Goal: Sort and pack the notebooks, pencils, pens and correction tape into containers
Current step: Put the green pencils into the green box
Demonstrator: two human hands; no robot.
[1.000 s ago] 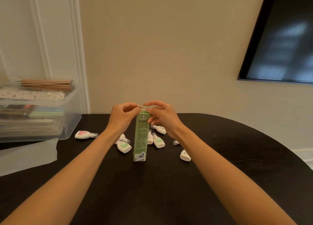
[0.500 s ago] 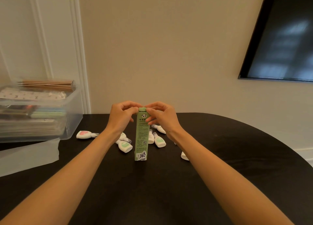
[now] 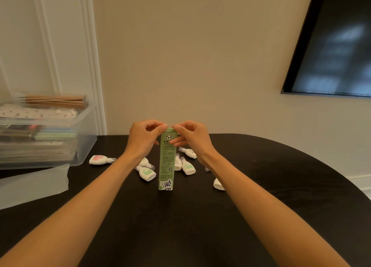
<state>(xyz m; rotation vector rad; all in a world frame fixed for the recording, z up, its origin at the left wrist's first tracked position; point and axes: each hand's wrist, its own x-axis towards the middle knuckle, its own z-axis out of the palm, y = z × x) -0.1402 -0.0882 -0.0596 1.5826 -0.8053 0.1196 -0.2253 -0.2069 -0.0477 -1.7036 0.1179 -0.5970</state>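
A tall green carton (image 3: 167, 162) with a panda print stands upright on the black table (image 3: 261, 196). My left hand (image 3: 143, 139) and my right hand (image 3: 191, 138) pinch its top end from either side, fingers curled on the flap. Several white correction tapes lie behind and beside it: a pink-labelled one (image 3: 100, 159) to the left, a green-labelled one (image 3: 147, 173) near my left wrist, another green one (image 3: 188, 167), one further back (image 3: 189, 152) and one partly hidden by my right forearm (image 3: 218, 184).
A clear plastic bin (image 3: 84, 138) at the left holds notebooks, with a bundle of wooden pencils (image 3: 55, 101) on top. Its translucent lid (image 3: 34, 184) lies in front of it. A dark screen (image 3: 337, 45) hangs on the right wall.
The carton's top flap, held up between my fingers a second ago, is now folded down flat. Both hands stay at the top of the carton.
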